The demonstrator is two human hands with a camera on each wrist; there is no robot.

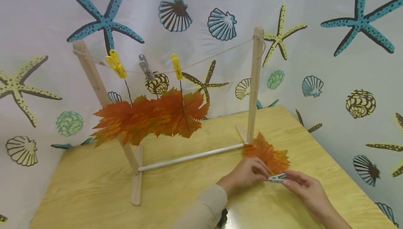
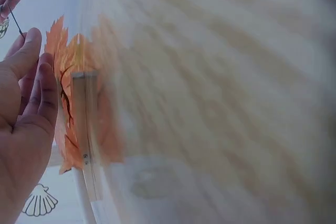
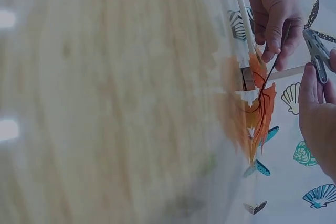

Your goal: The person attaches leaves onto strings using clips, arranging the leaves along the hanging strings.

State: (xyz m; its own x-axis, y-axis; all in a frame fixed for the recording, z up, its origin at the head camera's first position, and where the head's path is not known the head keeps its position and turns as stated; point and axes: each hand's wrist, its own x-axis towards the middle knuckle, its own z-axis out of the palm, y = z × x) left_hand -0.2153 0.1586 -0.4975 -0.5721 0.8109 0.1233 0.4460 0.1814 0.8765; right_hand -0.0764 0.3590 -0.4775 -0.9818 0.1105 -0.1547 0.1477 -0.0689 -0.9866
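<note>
My left hand (image 1: 247, 174) pinches the thin dark stem (image 3: 283, 45) of an orange maple leaf (image 1: 266, 153) that rests low over the table near the rack's right post. In the left wrist view that leaf (image 2: 68, 103) shows beyond the left hand (image 2: 26, 98). Between the fingertips of my right hand (image 1: 310, 190) is a grey clothespin (image 1: 277, 178), close to the stem. The right wrist view shows the clothespin (image 3: 317, 56) and the right hand (image 3: 321, 124) holding it. Whether its jaws touch the stem I cannot tell.
A string (image 1: 217, 54) runs between two wooden posts (image 1: 254, 85) on the table (image 1: 189, 190). Orange leaves (image 1: 151, 117) hang from it by two yellow clothespins (image 1: 177, 67) and a grey clothespin (image 1: 146, 67). A white rod (image 1: 192, 157) joins the posts low down.
</note>
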